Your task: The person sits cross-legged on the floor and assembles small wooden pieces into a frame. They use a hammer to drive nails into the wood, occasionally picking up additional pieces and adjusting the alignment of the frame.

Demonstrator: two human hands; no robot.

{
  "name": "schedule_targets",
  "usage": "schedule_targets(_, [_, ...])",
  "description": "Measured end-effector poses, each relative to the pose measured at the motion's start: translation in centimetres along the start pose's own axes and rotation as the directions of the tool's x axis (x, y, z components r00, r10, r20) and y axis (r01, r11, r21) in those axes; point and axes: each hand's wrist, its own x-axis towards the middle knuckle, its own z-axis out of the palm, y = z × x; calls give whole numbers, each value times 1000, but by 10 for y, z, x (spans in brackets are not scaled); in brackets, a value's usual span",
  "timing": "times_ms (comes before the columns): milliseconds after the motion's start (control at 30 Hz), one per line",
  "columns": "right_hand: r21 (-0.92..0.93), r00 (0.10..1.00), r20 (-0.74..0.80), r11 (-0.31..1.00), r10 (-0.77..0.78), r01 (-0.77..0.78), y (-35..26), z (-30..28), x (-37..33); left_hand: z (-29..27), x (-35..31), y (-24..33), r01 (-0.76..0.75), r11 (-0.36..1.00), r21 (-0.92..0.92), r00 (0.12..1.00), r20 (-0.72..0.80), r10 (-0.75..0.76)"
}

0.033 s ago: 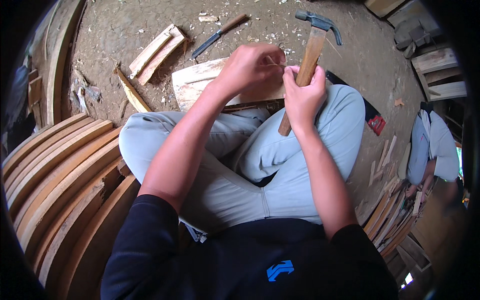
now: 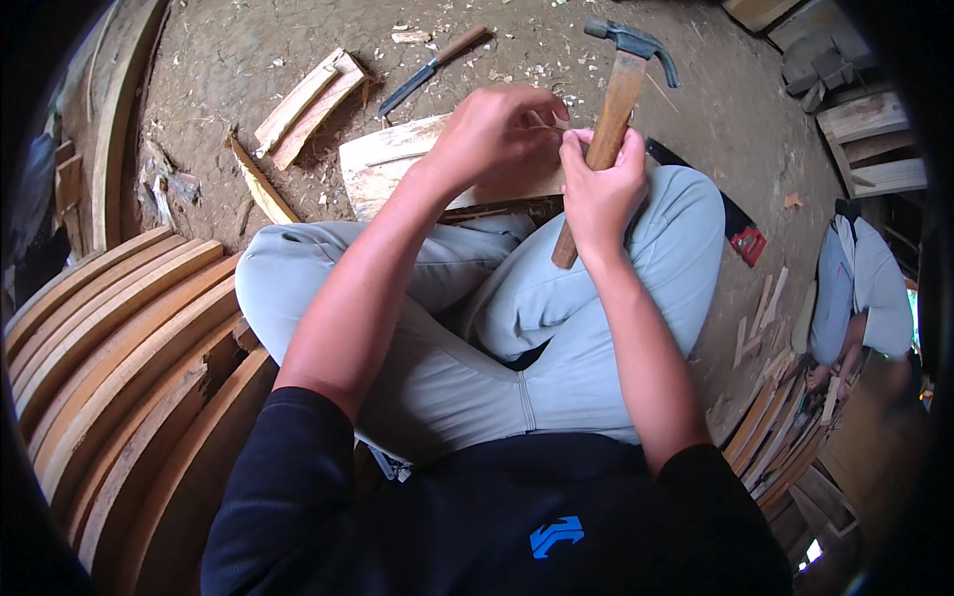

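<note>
I sit cross-legged on the dirt floor in grey trousers. My right hand [image 2: 596, 184] is closed around the wooden handle of a claw hammer [image 2: 618, 84], whose steel head points up and away from me. My left hand [image 2: 492, 134] reaches across to touch the right hand's fingers, its fingertips pinched on a small pale piece [image 2: 559, 124] that is too small to identify. Just beyond both hands a pale wooden board [image 2: 393, 164] lies flat on the ground, partly hidden by my left wrist.
Curved wooden strips [image 2: 109, 338] are stacked at my left. A knife-like tool [image 2: 432, 68] and short wood pieces [image 2: 308, 94] lie on the dirt ahead. A saw with a red handle [image 2: 743, 238] lies past my right knee. Another person [image 2: 860, 288] crouches at right among wood slats; crates [image 2: 865, 139] stand behind.
</note>
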Motion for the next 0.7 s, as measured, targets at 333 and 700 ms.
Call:
schedule_targets(333, [105,997,6,991,-81,80,8,0,1,1,0,5,-3,995,100,998,62,-3])
schedule_targets(700, [75,960,-280,997,12,10,-21,-36,17,-16,-25,70,358,922,-148,912,267,-311])
